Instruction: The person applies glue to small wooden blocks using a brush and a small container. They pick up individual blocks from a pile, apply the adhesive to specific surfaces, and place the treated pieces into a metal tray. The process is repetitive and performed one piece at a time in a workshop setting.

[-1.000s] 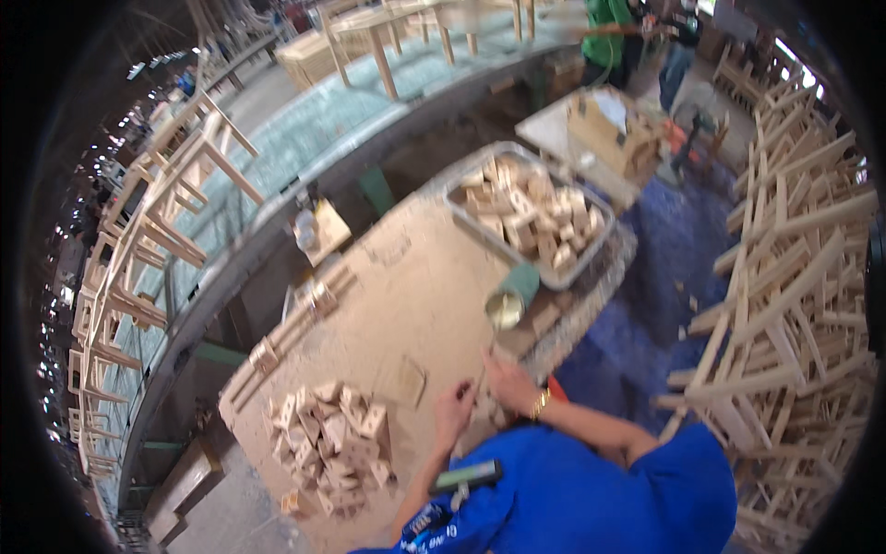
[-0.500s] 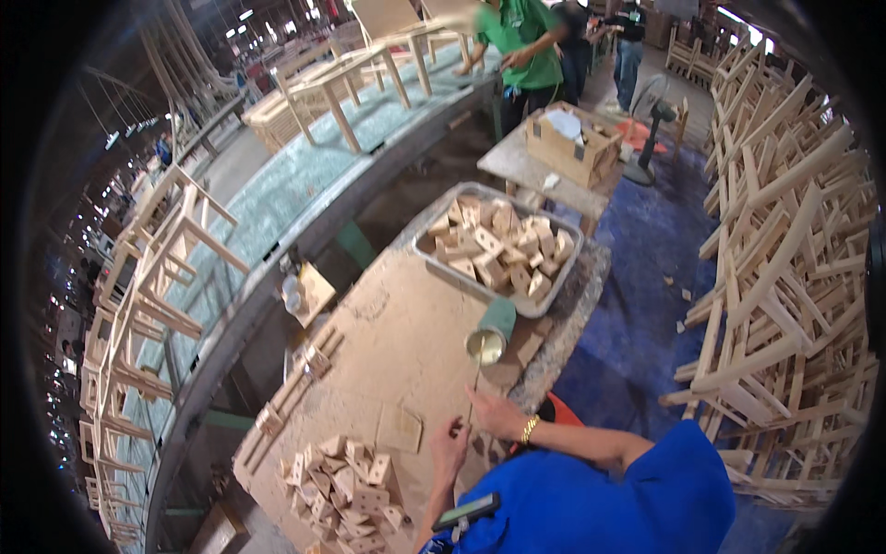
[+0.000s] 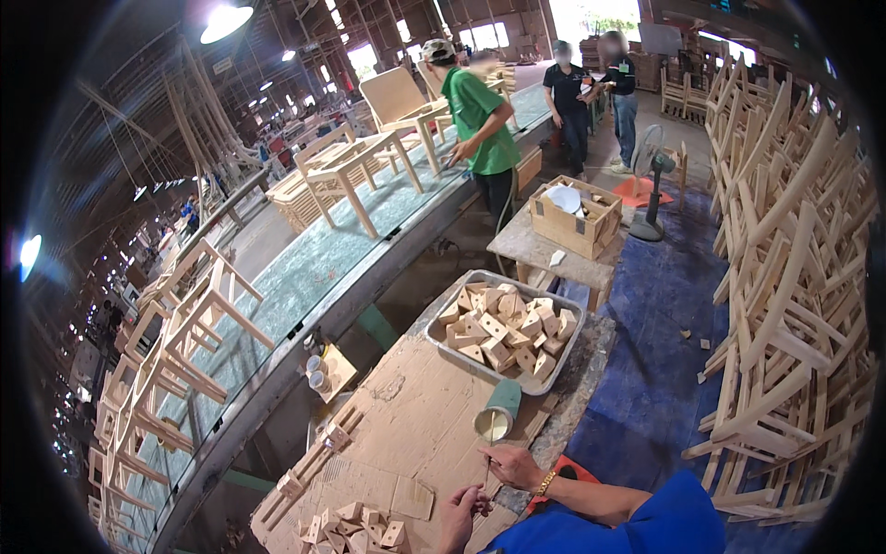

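Observation:
A green cup (image 3: 505, 396) with a pale, creamy substance inside stands or leans on the cardboard-covered table (image 3: 420, 425), its mouth facing me. From its mouth a thin stick (image 3: 491, 443) runs down to my right hand (image 3: 513, 467), whose fingers are closed around it. A gold bracelet sits on that wrist. Just left and nearer, my left hand (image 3: 460, 513) has curled fingers; whatever they hold is too small to make out. Drilled wooden blocks (image 3: 351, 532) lie heaped left of it. More blocks (image 3: 506, 325) fill a metal tray (image 3: 544, 379) beyond the cup.
Wooden strips (image 3: 305, 471) line the table's left edge. Chairs (image 3: 355, 175) stand along a greenish conveyor (image 3: 295, 268), with a person in green (image 3: 480, 120) beside it. A wooden box (image 3: 577, 226) and fan (image 3: 652, 185) are ahead; stacked chair frames (image 3: 775, 305) rise at right.
My view has tilted upward, so the table sits lower in the picture. My right hand appears nearer the cup's mouth. The person in green has turned toward the conveyor.

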Motion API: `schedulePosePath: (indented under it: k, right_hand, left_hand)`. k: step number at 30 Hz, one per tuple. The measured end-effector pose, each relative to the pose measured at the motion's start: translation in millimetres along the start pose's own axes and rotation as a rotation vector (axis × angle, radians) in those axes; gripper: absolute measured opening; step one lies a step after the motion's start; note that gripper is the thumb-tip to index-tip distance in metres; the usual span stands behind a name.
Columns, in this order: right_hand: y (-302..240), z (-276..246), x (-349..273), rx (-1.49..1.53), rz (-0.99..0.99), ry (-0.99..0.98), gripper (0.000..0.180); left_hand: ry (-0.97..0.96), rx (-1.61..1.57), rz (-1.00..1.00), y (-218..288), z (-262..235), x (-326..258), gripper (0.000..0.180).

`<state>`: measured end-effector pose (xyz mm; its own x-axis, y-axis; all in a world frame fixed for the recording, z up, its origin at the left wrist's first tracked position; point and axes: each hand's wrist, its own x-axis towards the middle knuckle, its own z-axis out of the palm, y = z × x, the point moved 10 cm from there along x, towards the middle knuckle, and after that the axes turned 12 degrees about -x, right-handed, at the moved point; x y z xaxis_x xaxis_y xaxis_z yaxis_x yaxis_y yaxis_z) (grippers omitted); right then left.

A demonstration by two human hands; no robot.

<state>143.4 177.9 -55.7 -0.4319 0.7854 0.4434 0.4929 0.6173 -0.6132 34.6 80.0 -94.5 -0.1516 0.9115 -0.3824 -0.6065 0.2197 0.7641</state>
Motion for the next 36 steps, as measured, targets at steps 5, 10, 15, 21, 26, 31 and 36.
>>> schedulePosePath:
  k: [5,10,15,21,26,31,36]
  right_hand:
    - [24,-33,5,0.132,0.08,0.136,0.023]
    - [30,-57,11,0.164,0.11,0.17,0.02]
    - [29,-67,13,0.158,0.117,0.224,0.018]
    - [20,-68,18,0.111,0.093,0.239,0.016]
    - [20,-67,23,0.09,0.13,0.209,0.015]
    - [20,-73,23,0.106,0.13,0.273,0.014]
    - [19,-71,25,-0.069,0.118,0.238,0.012]
  left_hand:
    - [-0.036,0.39,-0.063,0,10,-8,0.032]
    - [0.021,0.458,-0.055,-22,-38,-14,0.033]
    - [0.14,0.626,-0.055,-6,-44,-29,0.037]
    - [0.104,0.719,-0.021,18,-10,-35,0.043]
    - [0.082,0.659,0.028,5,-26,-28,0.039]
    - [0.096,0.613,0.051,-2,-40,-23,0.036]
    - [0.097,0.749,0.035,16,-24,-27,0.036]
